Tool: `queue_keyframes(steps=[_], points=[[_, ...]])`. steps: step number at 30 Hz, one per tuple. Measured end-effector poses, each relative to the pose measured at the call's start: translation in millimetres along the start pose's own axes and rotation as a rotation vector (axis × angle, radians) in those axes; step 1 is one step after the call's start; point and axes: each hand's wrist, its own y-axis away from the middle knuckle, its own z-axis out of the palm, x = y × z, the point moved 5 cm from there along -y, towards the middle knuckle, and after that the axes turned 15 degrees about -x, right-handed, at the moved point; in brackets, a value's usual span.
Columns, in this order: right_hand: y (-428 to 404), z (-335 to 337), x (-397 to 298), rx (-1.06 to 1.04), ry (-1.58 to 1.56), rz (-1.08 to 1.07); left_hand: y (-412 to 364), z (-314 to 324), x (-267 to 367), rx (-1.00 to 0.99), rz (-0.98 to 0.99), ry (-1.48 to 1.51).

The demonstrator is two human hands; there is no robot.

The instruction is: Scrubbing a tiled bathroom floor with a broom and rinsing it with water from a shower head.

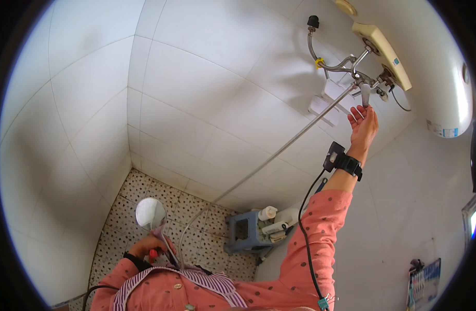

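My right hand [363,123] is raised at the upper right, its fingertips on the end of the metal lever [365,94] of a wall-mounted shower mixer tap. The other fingers are partly curled. My left hand [151,244] is low, before my chest, gripping the handle of a hand shower with a round, shiny head [150,214]. A small red object [153,253] shows by this hand; its kind is unclear. A flexible metal shower hose [277,154] runs from the mixer down to the hand shower, its lower end partly hidden near the apron [214,283].
A white water heater [428,58] hangs at the upper right, with braided pipes [311,44] beside it. Against the wall below, a blue-grey plastic stool [238,233] bears several bottles [267,213]. White tiled walls meet a speckled tile floor [191,233].
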Motion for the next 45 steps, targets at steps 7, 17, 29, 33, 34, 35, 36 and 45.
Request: queue_keyframes(steps=[7,17,29,33,34,35,36,45], points=[[28.5,19.4,8.2,-0.052,-0.040,-0.005,4.4,-2.1,-18.9,0.056,0.042,0.021],[337.3,188.0,255.8,-0.725,-0.487,0.981,-6.7,16.2,2.2,-0.105,0.084,-0.089],[506.3,262.1,325.1,-0.876,-0.893,1.449,-17.4,17.5,-5.6,-0.134,-0.053,-0.093],[508.5,263.2,330.0,-0.814,-0.963,1.462,-16.4,24.0,2.8,-0.169,-0.015,-0.107],[507.8,264.1,329.7,-0.810,-0.970,1.442,-15.8,24.2,2.7,-0.168,-0.009,-0.105],[508.6,264.2,329.3,-0.812,-0.971,1.441,-15.1,24.5,2.5,-0.168,-0.004,-0.104],[509.4,264.2,326.8,-0.822,-0.973,1.439,-14.4,25.2,1.0,-0.166,-0.005,-0.104],[537.1,248.4,356.3,-1.176,-0.800,1.046,-26.1,31.8,-1.0,-0.208,-0.065,-0.170]])
